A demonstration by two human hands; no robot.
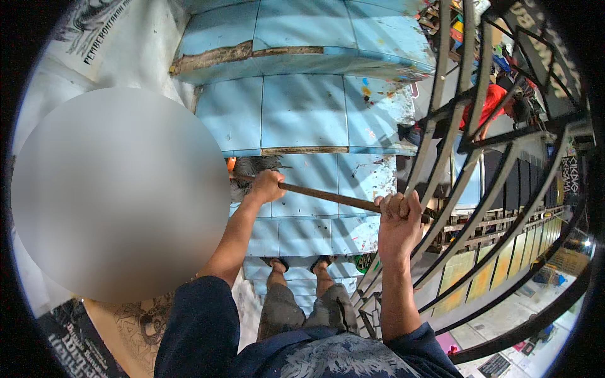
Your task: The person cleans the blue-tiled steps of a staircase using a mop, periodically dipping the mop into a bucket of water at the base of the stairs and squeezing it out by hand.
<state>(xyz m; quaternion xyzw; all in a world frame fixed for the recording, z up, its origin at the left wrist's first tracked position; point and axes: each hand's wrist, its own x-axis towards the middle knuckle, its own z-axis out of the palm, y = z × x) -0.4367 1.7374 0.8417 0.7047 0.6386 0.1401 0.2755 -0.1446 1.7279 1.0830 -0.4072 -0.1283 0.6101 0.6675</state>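
My left hand [267,187] grips the wooden handle [331,194] of a string mop, close to its head. Further up, near the metal railing, my right hand [401,213] is closed around the same handle. The mop's grey strands [253,166] lie on a light blue tiled step, beneath and beside my left hand, with a bit of orange plastic [231,164] at their left. A large blurred disc hides the area left of the mop head. Both my feet, in dark sandals, stand on a lower step.
Blue tiled steps [302,113] with chipped edges and paint spots rise ahead. A dark metal railing [432,146] runs along the right. Beyond it, a person in a red top [491,105] bends over on the lower floor. A white wall [160,47] stands at the left.
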